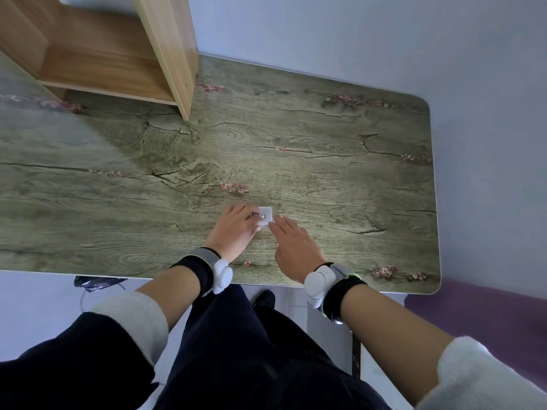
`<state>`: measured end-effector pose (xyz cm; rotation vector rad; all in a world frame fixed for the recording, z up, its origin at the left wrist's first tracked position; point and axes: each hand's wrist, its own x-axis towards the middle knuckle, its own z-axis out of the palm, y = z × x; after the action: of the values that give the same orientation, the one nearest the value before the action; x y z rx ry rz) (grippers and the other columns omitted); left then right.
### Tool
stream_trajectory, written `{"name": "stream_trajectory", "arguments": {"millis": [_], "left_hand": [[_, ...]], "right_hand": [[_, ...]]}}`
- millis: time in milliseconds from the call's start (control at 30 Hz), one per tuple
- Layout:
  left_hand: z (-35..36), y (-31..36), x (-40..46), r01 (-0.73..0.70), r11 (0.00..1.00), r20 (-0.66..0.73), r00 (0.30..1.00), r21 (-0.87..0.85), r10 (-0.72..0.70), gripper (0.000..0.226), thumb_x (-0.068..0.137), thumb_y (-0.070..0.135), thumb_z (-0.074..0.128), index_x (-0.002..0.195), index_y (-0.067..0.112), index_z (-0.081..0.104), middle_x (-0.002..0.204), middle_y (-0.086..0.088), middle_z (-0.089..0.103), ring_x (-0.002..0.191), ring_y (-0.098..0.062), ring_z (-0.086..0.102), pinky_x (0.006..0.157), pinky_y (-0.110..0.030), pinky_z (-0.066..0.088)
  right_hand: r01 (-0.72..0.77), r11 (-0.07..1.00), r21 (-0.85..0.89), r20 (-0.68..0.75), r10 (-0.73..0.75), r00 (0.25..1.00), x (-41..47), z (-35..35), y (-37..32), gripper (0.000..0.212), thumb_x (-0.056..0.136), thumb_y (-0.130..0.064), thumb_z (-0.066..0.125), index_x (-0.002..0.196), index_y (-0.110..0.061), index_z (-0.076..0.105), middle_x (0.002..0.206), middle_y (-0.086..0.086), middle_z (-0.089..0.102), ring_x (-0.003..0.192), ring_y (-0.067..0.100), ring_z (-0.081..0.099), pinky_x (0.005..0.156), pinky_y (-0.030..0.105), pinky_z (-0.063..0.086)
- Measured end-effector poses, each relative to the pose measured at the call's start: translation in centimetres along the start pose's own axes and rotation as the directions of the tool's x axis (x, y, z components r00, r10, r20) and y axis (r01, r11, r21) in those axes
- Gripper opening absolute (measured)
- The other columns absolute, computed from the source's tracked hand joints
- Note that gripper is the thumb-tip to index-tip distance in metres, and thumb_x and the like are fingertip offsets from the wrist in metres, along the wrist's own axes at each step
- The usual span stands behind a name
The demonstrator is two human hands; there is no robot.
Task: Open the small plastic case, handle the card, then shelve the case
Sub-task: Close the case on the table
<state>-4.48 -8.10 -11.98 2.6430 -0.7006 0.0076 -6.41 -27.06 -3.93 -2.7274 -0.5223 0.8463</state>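
A small clear plastic case [265, 216] lies flat on the wood-patterned table [325, 161], near its front edge. A small dark shape shows through the case; whether it is the card I cannot tell. My left hand [236, 229] rests on the case's left side, fingers curled over its edge. My right hand [291, 244] lies flat to the right, its fingertips touching the case's lower right corner. Whether the lid is raised cannot be made out.
A light wooden shelf unit [118, 60] stands on the table's far left corner, its compartments showing nothing inside. A pale wall runs behind the table. A purple surface [488, 315] lies low on the right beyond the table's edge.
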Motion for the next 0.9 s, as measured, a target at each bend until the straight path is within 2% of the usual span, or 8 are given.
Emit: {"name": "stream_trajectory", "arguments": {"millis": [100, 200, 333, 467, 633, 767, 900], "left_hand": [[-0.2, 0.4, 0.8, 0.000, 1.000, 0.011, 1.000, -0.009, 0.000, 0.006, 0.090, 0.016, 0.069, 0.096, 0.016, 0.071, 0.124, -0.007, 0.065, 0.116, -0.030, 0.058, 0.091, -0.046, 0.043], [-0.4, 0.4, 1.1, -0.008, 1.000, 0.034, 0.999, 0.003, 0.008, 0.004, 0.090, 0.016, 0.068, 0.093, 0.017, 0.071, 0.124, -0.007, 0.066, 0.115, -0.030, 0.059, 0.090, -0.043, 0.041], [-0.4, 0.2, 1.4, -0.027, 0.998, 0.091, 0.996, 0.065, 0.021, 0.004, 0.087, 0.015, 0.069, 0.089, 0.013, 0.070, 0.120, -0.008, 0.068, 0.106, -0.030, 0.064, 0.086, -0.042, 0.042], [-0.8, 0.7, 2.1, -0.047, 0.990, 0.146, 0.989, 0.133, 0.028, 0.014, 0.079, 0.016, 0.077, 0.088, 0.011, 0.068, 0.109, -0.008, 0.071, 0.095, -0.030, 0.066, 0.081, -0.040, 0.041], [-0.9, 1.0, 2.6, -0.066, 0.984, 0.137, 0.990, 0.164, 0.043, 0.019, 0.075, 0.015, 0.078, 0.087, 0.010, 0.064, 0.095, -0.009, 0.069, 0.083, -0.031, 0.063, 0.076, -0.040, 0.037], [-0.9, 0.8, 2.4, -0.060, 0.992, 0.098, 0.994, 0.108, 0.049, 0.019, 0.075, 0.012, 0.078, 0.088, 0.011, 0.065, 0.101, -0.008, 0.071, 0.089, -0.031, 0.066, 0.079, -0.040, 0.040], [-0.8, 0.3, 1.7, -0.011, 0.999, 0.084, 0.996, 0.052, 0.006, 0.013, 0.083, 0.014, 0.075, 0.094, 0.013, 0.067, 0.119, -0.010, 0.070, 0.104, -0.032, 0.067, 0.087, -0.041, 0.041]], "right_hand": [[-0.024, 0.999, -0.048, 0.084, 0.028, 0.996, 0.5, 0.0, 0.1, 0.071, 0.097, -0.006, 0.047, 0.159, -0.015, 0.014, 0.170, 0.003, 0.000, 0.156, 0.022, 0.001, 0.123, 0.046, 0.018], [-0.038, 0.997, -0.066, 0.127, 0.046, 0.991, 0.6, 0.4, 0.2, 0.073, 0.097, -0.006, 0.047, 0.160, -0.016, 0.012, 0.170, 0.001, -0.006, 0.156, 0.021, -0.004, 0.123, 0.046, 0.016], [-0.037, 0.997, -0.073, 0.131, 0.046, 0.990, 0.8, 0.9, 0.3, 0.073, 0.095, -0.005, 0.047, 0.160, -0.016, 0.015, 0.170, 0.000, -0.007, 0.156, 0.022, -0.003, 0.122, 0.048, 0.018], [-0.043, 0.997, -0.068, 0.142, 0.052, 0.989, 0.9, 0.7, 0.3, 0.073, 0.096, -0.006, 0.047, 0.160, -0.017, 0.015, 0.170, 0.001, -0.006, 0.156, 0.023, -0.001, 0.121, 0.047, 0.019], [-0.050, 0.996, -0.076, 0.153, 0.061, 0.986, 1.0, 0.5, 0.2, 0.073, 0.097, -0.008, 0.047, 0.161, -0.018, 0.011, 0.170, 0.001, -0.007, 0.156, 0.024, -0.001, 0.121, 0.048, 0.019], [-0.039, 0.996, -0.077, 0.155, 0.050, 0.987, 1.0, 0.5, 0.3, 0.073, 0.097, -0.008, 0.047, 0.160, -0.018, 0.013, 0.170, 0.001, -0.007, 0.156, 0.024, 0.000, 0.121, 0.048, 0.020], [-0.027, 0.999, -0.023, 0.089, 0.029, 0.996, 1.0, 0.4, 0.4, 0.065, 0.096, -0.006, 0.048, 0.156, -0.017, 0.026, 0.170, 0.005, 0.001, 0.155, 0.024, 0.007, 0.121, 0.045, 0.023]]}}
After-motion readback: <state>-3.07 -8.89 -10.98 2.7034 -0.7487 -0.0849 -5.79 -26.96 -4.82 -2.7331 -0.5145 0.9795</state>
